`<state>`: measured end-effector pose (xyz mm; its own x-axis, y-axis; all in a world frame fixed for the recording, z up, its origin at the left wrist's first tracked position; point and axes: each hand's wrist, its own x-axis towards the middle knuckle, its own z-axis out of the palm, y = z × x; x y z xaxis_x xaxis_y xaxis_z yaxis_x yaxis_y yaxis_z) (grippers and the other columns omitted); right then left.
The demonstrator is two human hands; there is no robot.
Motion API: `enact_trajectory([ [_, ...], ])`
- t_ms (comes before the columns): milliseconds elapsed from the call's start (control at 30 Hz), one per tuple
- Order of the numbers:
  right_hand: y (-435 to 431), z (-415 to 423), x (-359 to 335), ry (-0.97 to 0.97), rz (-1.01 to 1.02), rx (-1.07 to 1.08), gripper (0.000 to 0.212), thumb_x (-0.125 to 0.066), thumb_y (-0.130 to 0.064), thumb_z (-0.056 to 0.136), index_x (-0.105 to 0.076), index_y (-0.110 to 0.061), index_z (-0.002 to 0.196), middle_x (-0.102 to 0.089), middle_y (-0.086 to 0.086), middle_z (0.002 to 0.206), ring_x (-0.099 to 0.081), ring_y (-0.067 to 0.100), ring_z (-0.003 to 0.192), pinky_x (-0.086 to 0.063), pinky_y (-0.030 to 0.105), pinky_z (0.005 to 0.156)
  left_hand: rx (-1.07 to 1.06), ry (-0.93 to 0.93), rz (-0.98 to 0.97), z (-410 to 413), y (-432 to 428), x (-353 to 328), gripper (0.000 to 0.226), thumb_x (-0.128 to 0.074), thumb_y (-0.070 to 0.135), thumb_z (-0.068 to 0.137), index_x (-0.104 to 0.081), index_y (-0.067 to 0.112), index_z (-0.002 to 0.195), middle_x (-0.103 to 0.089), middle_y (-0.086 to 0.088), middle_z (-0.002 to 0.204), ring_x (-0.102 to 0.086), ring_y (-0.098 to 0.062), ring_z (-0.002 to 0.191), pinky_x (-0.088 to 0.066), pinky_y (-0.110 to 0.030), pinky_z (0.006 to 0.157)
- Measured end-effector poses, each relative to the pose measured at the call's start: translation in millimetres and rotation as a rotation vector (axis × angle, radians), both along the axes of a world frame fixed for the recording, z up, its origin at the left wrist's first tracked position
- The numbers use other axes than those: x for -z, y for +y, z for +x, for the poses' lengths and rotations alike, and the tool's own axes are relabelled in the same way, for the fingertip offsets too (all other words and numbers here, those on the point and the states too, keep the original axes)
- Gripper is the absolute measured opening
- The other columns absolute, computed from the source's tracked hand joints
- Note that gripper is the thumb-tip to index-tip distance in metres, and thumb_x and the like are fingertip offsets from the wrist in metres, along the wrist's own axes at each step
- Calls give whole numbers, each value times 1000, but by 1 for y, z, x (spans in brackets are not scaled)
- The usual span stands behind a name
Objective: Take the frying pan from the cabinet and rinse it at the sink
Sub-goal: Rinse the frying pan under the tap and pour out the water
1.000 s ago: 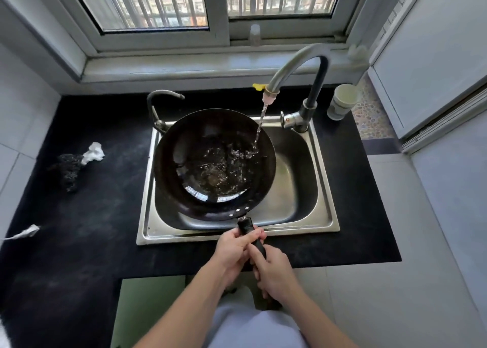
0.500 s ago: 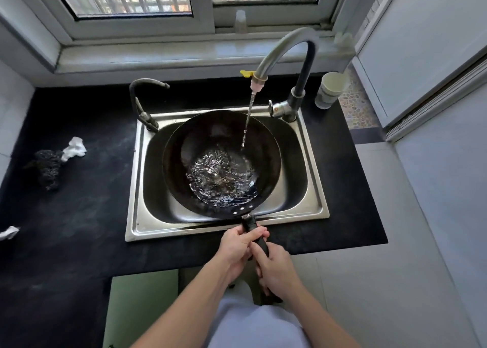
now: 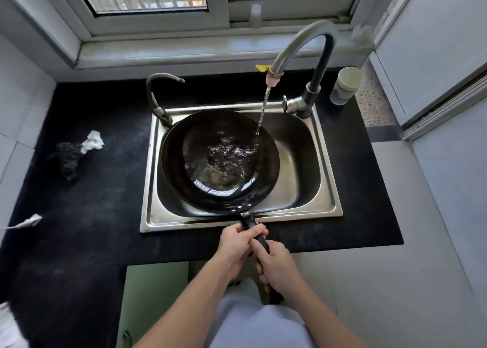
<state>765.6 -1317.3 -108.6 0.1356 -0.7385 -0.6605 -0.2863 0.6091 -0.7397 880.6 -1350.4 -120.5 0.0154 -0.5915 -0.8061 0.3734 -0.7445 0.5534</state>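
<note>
The black frying pan [image 3: 184, 163] lies inside the steel sink [image 3: 326, 179], its handle sticking out over the front rim. My left hand [image 3: 238, 242] grips the handle close to the pan. Just behind it, my right hand [image 3: 276, 268] holds the handle's end. Water streams from the tall curved faucet [image 3: 303, 39] into the right part of the pan, where it pools and ripples.
A smaller dark tap [image 3: 155, 94] stands at the sink's back left corner. A white cup [image 3: 345, 84] sits on the black counter [image 3: 87, 215] to the right of the faucet. A dark scrubber [image 3: 67, 160] and crumpled white paper [image 3: 93, 140] lie on the left.
The pan has shifted a little in the sink under the stream, and the water in it sloshes. Both hands keep their grip on the handle.
</note>
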Motion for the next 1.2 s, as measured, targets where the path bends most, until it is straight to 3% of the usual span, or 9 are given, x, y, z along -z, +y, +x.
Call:
enact_trajectory([
  [167, 3, -1, 1, 35, -3, -8, 36, -54, -35, 101, -58, -18, 69, -53, -1, 49, -47, 18, 37, -41, 28, 36, 1, 7, 21, -3, 2, 1, 15, -71, 2, 84, -69, -6, 97, -74, -12, 82, -69, -19, 68, -57, -28, 65],
  [733, -3, 0, 6, -4, -42, -95, 45, -56, -38, 101, -55, -15, 62, -54, 0, 48, -48, 20, 37, -41, 28, 35, -81, -58, 12, 4, 5, -5, 19, -72, 4, 85, -70, -7, 100, -74, -16, 90, -67, -28, 81, -53, -42, 81],
  [933, -4, -12, 6, 57, -65, -64, 44, -55, -37, 101, -55, -15, 62, -54, -1, 47, -49, 18, 37, -42, 29, 38, -24, 6, 27, -10, -1, -4, 17, -73, 6, 84, -72, -5, 97, -75, -12, 86, -68, -21, 71, -55, -31, 67],
  [1200, -20, -12, 2, 108, -126, -112, 41, -56, -39, 100, -58, -13, 69, -57, 0, 47, -52, 15, 36, -41, 26, 40, -58, 75, 5, -7, -14, -10, 17, -72, 8, 85, -71, -1, 99, -75, -10, 88, -70, -18, 71, -54, -31, 68],
])
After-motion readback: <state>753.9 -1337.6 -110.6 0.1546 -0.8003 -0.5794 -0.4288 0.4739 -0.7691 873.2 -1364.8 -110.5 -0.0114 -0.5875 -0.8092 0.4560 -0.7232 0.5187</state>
